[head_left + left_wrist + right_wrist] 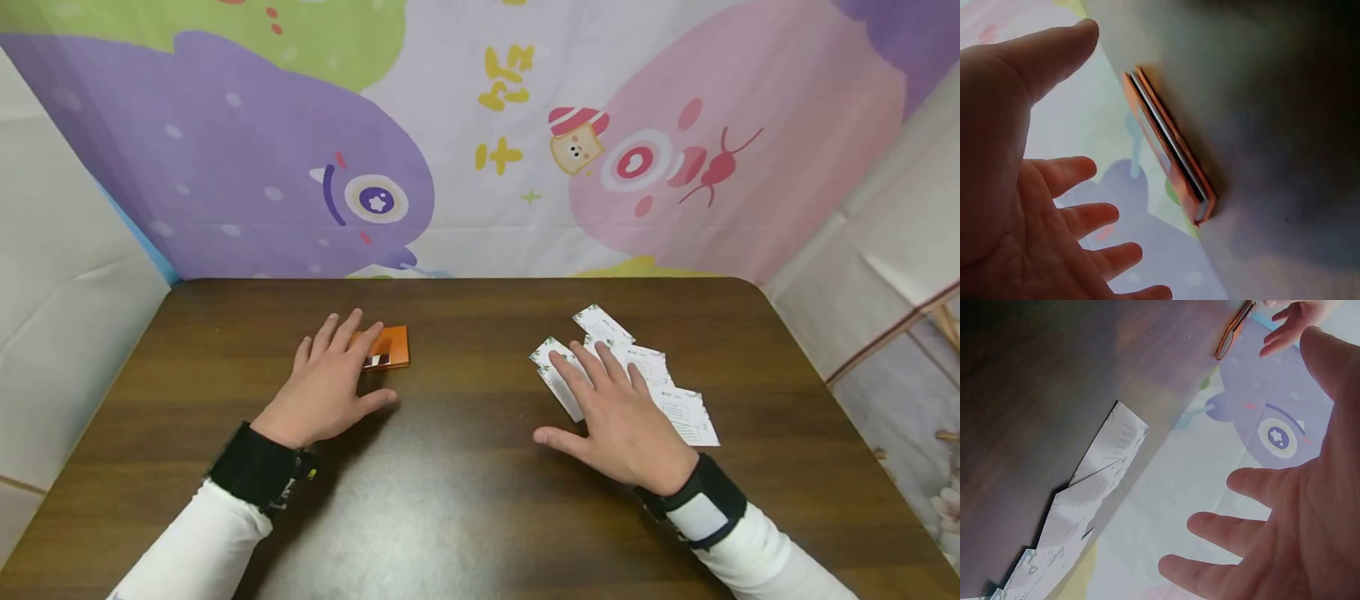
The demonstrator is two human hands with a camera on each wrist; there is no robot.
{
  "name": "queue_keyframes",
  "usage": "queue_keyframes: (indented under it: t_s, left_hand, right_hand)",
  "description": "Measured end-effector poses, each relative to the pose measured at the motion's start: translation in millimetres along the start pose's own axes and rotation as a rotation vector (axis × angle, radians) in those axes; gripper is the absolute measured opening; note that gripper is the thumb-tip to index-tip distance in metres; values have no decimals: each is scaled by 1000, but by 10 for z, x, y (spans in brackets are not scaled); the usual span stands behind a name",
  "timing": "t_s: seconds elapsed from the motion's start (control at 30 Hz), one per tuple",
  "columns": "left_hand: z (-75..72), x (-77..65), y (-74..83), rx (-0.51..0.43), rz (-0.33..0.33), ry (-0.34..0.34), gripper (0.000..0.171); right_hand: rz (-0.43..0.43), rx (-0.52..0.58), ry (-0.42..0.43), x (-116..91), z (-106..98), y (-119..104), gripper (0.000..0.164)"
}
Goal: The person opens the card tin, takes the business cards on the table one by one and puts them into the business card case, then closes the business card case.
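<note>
On the left part of the table, a small flat orange folder, like a wallet or card holder, lies partly behind my left hand. Its side edge shows two orange covers with thin pale and dark layers between. That hand is spread, fingers apart and holding nothing, above the table. Several white printed cards with leafy corners lie overlapping on the right, some hidden by my right hand. With fingers spread, the right hand hovers over the cards' near side; the right wrist view shows it apart from the cards.
The brown wooden table ends at a hanging cloth with cartoon figures along its far edge. Pale cloths hang at the left and right sides. Bare tabletop separates the orange folder from the cards.
</note>
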State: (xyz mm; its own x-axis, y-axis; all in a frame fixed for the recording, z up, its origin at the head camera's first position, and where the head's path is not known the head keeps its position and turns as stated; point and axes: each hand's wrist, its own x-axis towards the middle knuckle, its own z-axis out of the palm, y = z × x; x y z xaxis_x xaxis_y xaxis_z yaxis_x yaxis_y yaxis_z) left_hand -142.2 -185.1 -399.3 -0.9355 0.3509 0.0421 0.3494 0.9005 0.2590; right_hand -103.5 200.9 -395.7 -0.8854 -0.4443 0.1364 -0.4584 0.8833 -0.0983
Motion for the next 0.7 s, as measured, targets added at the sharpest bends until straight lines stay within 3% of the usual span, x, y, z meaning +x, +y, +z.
queue_keyframes:
  t_s: [0.4,0.7]
  left_hand:
    - [2,149,-165,-42,-5,-15,63]
    - [8,234,-215,-40,49,-44,51]
  right_hand:
    - [5,2,-9,-6,-20,-8,101]
    - [6,-3,-13,-3,-29,-1,100]
